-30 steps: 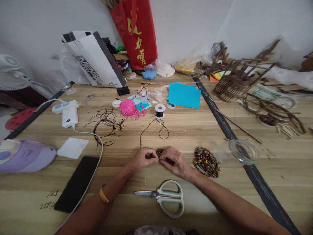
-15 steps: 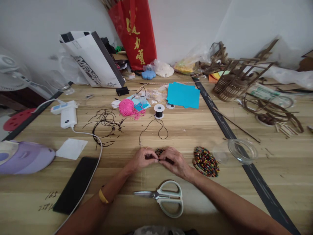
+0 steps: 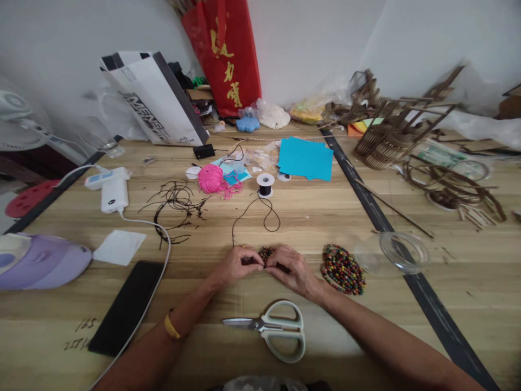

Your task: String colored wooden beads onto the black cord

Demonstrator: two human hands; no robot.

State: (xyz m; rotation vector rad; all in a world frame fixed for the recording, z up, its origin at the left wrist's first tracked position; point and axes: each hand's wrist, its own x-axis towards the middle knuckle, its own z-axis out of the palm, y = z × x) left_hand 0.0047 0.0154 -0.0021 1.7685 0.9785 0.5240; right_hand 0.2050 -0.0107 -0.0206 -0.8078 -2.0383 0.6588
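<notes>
Just beyond your fingertips sits a small cluster of beads [image 3: 266, 251], partly hidden by your hands. The fingers [image 3: 253, 268] of your left hand [image 3: 234, 264], at 8 o'clock from the cluster, and those of your right hand [image 3: 296, 271], at 4 o'clock, are pinched closed, thumb to forefinger, on what looks like a dark strand [image 3: 265, 266], too small to make out clearly. From the cluster, at 12 o'clock, stands a white spool [image 3: 265, 185], its black cord [image 3: 232, 231] looping over the table [image 3: 211, 353] and running up to your left hand. At 6 o'clock lie the scissors [image 3: 264, 329], tip towards 9. A larger heap of multicoloured bead strings [image 3: 344, 269] lies at 3 o'clock, near your right hand, with a clear round dish [image 3: 405, 252] beyond it. At 10 o'clock you have loose black strands [image 3: 158, 220], at 11 a pink yarn ball [image 3: 210, 178], and at 1 o'clock blue sheets [image 3: 305, 158].
</notes>
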